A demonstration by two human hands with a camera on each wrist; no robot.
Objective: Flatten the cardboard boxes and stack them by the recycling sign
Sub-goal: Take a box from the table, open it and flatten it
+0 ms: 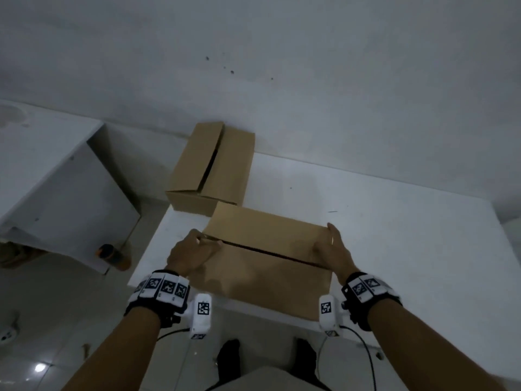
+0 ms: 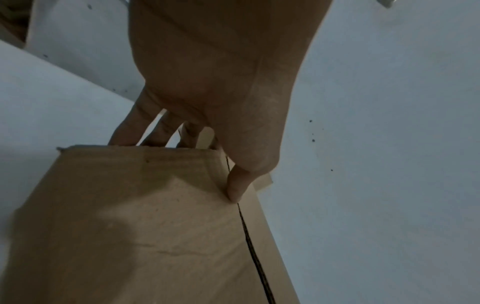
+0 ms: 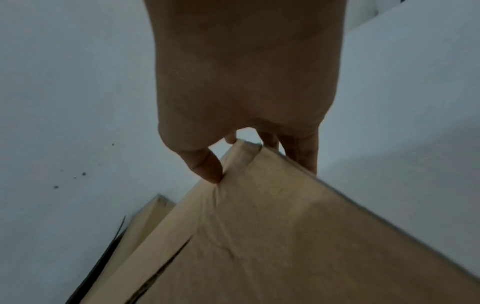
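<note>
Head view | left hand and right hand each grip an end of the near box on the counter | likely light, bendy cardboard; best held by its end edges.

Second box crowds table far-left corner by wall; right half open for passage.

The left hand grips the end edge of a brown cardboard box. The thumb presses on the top face, its tip at the dark seam between the two top flaps. The fingers reach down over the end edge and pass behind it. The near flap carries a shallow crease. The box lies against a white surface marked with a few dark specks.
</note>
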